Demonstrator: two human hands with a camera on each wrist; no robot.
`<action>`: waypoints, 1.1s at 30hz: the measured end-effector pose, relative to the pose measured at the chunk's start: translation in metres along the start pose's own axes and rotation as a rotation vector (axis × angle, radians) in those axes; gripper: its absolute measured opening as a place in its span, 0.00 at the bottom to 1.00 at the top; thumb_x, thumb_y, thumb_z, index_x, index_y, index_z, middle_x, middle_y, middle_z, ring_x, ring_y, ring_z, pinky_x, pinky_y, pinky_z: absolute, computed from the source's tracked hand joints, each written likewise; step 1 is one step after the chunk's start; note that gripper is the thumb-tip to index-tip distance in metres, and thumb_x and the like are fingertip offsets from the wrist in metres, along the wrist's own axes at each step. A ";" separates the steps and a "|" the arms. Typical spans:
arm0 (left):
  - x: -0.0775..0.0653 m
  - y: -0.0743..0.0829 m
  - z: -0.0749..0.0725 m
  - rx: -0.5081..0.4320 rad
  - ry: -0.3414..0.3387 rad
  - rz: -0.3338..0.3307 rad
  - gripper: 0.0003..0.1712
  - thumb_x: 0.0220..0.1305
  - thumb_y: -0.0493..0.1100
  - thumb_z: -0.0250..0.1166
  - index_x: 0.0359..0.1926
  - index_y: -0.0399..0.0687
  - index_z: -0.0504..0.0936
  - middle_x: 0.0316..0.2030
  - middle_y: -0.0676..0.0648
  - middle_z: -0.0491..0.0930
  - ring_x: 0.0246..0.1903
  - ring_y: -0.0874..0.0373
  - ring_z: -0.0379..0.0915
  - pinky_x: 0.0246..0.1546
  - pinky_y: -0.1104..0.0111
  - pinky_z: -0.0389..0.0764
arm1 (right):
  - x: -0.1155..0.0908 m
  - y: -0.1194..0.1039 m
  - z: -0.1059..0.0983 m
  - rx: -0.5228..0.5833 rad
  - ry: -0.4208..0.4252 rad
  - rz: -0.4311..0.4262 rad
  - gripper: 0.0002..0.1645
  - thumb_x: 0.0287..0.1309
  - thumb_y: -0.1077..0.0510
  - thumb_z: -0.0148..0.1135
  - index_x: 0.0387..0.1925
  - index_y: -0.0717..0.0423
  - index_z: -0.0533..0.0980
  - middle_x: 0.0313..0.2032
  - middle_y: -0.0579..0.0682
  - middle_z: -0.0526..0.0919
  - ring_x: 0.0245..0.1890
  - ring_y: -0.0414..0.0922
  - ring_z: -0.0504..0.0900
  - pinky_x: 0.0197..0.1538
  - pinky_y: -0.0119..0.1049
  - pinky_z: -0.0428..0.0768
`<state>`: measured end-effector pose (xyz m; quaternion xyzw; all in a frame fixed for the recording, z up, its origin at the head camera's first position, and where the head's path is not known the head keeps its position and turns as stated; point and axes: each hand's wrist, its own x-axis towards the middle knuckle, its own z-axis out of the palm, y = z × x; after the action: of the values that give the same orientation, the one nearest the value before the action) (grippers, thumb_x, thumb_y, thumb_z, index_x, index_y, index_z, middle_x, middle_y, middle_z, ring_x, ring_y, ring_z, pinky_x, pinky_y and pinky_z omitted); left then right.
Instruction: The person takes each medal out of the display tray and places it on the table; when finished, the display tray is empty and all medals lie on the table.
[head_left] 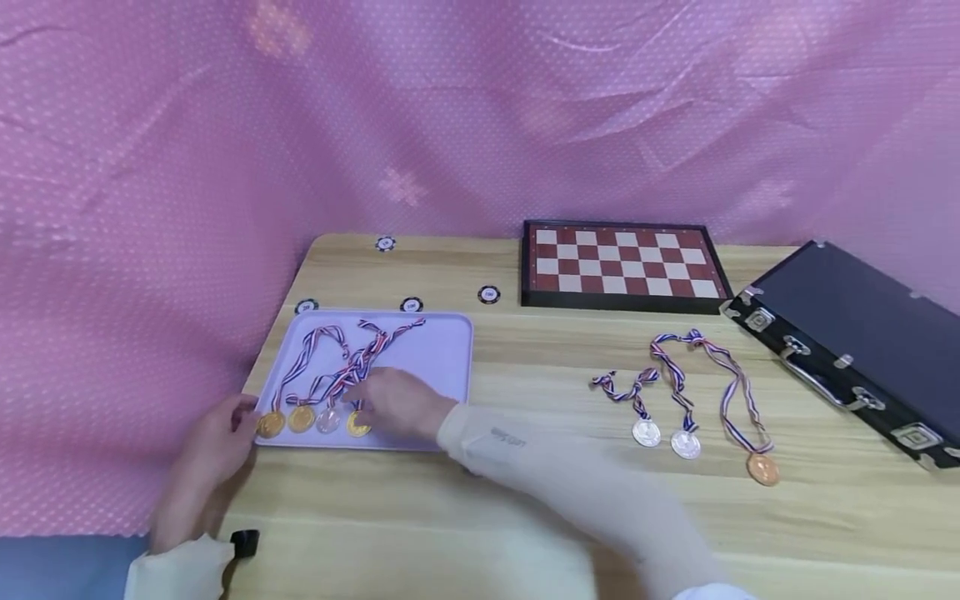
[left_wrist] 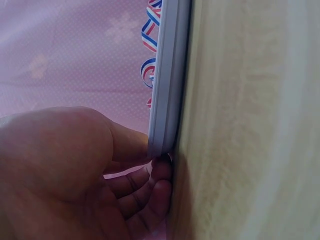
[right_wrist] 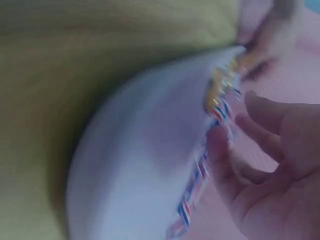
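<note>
A lavender tray lies on the wooden table with several ribboned medals on it. Gold medals and a silver medal line its front edge, their striped ribbons tangled behind. My left hand pinches the tray's front left corner; in the left wrist view the thumb is against the rim and the curled fingers are beneath. Over the tray, my right hand reaches to the rightmost gold medal. Its thumb and fingers look apart beside the ribbon in the blurred right wrist view.
Right of the tray lie two silver medals and a copper-coloured medal with ribbons. A chessboard sits at the back and a black case at far right. Several poker chips lie behind the tray. A pink curtain hangs behind.
</note>
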<state>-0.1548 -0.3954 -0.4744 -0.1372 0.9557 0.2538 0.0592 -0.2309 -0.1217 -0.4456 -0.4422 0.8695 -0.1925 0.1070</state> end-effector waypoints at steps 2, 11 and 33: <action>0.000 -0.002 -0.001 0.010 -0.005 0.013 0.25 0.75 0.46 0.47 0.64 0.33 0.68 0.51 0.30 0.75 0.47 0.38 0.73 0.42 0.48 0.77 | 0.005 -0.005 0.007 -0.071 -0.003 0.019 0.13 0.57 0.51 0.69 0.45 0.44 0.84 0.38 0.37 0.86 0.39 0.34 0.77 0.48 0.24 0.78; -0.004 -0.006 -0.002 0.025 0.023 0.065 0.24 0.74 0.45 0.48 0.61 0.32 0.69 0.49 0.27 0.77 0.47 0.35 0.74 0.43 0.45 0.76 | 0.009 -0.006 0.009 0.026 -0.068 0.134 0.06 0.49 0.57 0.74 0.30 0.46 0.83 0.31 0.37 0.82 0.34 0.35 0.77 0.39 0.24 0.76; -0.003 -0.004 -0.003 0.039 -0.029 0.032 0.27 0.75 0.49 0.47 0.65 0.33 0.66 0.55 0.26 0.73 0.51 0.32 0.72 0.45 0.42 0.75 | -0.018 0.019 0.003 0.331 0.062 0.238 0.08 0.49 0.63 0.71 0.32 0.47 0.85 0.29 0.39 0.83 0.30 0.33 0.75 0.35 0.21 0.72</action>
<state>-0.1505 -0.3991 -0.4732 -0.1173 0.9615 0.2378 0.0717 -0.2332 -0.0974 -0.4560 -0.3065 0.8749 -0.3323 0.1736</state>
